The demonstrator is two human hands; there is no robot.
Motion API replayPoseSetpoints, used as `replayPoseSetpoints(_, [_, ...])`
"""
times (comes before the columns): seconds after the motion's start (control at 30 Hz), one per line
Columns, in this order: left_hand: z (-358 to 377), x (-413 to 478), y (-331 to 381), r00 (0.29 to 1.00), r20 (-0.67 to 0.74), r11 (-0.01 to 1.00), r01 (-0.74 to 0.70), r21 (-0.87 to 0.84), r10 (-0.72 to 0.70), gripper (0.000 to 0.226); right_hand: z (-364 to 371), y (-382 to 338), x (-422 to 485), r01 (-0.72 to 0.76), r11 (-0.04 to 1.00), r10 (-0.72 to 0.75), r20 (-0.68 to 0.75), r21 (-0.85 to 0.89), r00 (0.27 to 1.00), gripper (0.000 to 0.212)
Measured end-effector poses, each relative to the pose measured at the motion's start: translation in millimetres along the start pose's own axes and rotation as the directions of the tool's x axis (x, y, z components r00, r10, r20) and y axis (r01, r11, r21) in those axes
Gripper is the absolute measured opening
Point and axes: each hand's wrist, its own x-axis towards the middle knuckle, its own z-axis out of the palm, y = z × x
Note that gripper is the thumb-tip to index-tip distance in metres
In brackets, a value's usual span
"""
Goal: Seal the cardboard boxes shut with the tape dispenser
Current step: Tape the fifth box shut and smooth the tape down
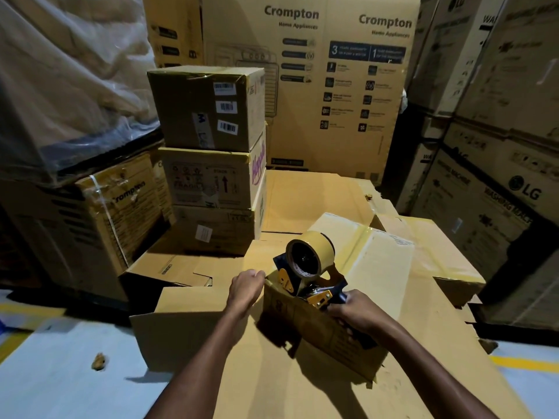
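A small cardboard box (363, 267) lies on flattened cardboard in front of me, with a strip of shiny tape along its top. My right hand (352, 311) grips the dark handle of the tape dispenser (308, 267), whose brown tape roll stands at the box's near edge. My left hand (246, 287) holds the box's near left corner, fingers curled against the edge. A stack of three closed boxes (211, 158) stands behind to the left.
Flattened cardboard sheets (272, 373) cover the floor under the box. Large Crompton cartons (308, 86) form a wall behind, LG washing machine cartons (490, 176) stand at the right, and plastic-wrapped goods (60, 86) rise at the left. Grey floor (60, 373) shows at lower left.
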Motion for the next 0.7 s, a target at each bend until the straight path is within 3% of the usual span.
replayPoseSetpoints(0.1, [-0.1, -3.9, -0.1, 0.999, -0.039, 0.989, -0.007, 0.149, 0.013, 0.033, 1.1, 0.2, -1.0, 0.024, 0.999, -0.024, 0.003, -0.023, 1.0, 0.018])
replayPoseSetpoints(0.17, [-1.6, -8.1, -3.1, 0.996, -0.09, 0.988, 0.024, 0.155, -0.01, 0.036, 1.2, -0.8, -2.3, 0.045, 0.999, -0.045, 0.001, -0.023, 0.999, 0.009])
replayPoseSetpoints(0.3, [-1.4, -16.2, 3.2, 0.977, -0.205, 0.998, 0.07, 0.009, -0.066, 0.052, 0.8, -3.8, -2.9, 0.045, 0.998, -0.045, 0.01, -0.052, 0.999, 0.012])
replayPoseSetpoints(0.4, [2.9, -12.9, 6.9, 0.978, -0.136, 0.975, 0.135, -0.174, -0.159, 0.055, -0.5, -5.6, -1.7, 0.023, 0.997, -0.023, 0.009, -0.067, 1.0, 0.014])
replayPoseSetpoints(0.5, [4.5, -10.0, 0.0, 0.949, -0.043, 0.87, 0.269, -0.412, -0.314, 0.059, -2.5, -7.5, -0.5, 0.012, 0.997, -0.011, 0.013, -0.08, 1.0, 0.017])
replayPoseSetpoints(0.7, [-2.4, -14.3, 1.8, 0.925, -0.006, 0.798, 0.325, -0.507, -0.38, 0.063, -5.0, -6.3, 3.3, -0.011, 0.992, 0.012, 0.006, -0.125, 1.0, 0.024])
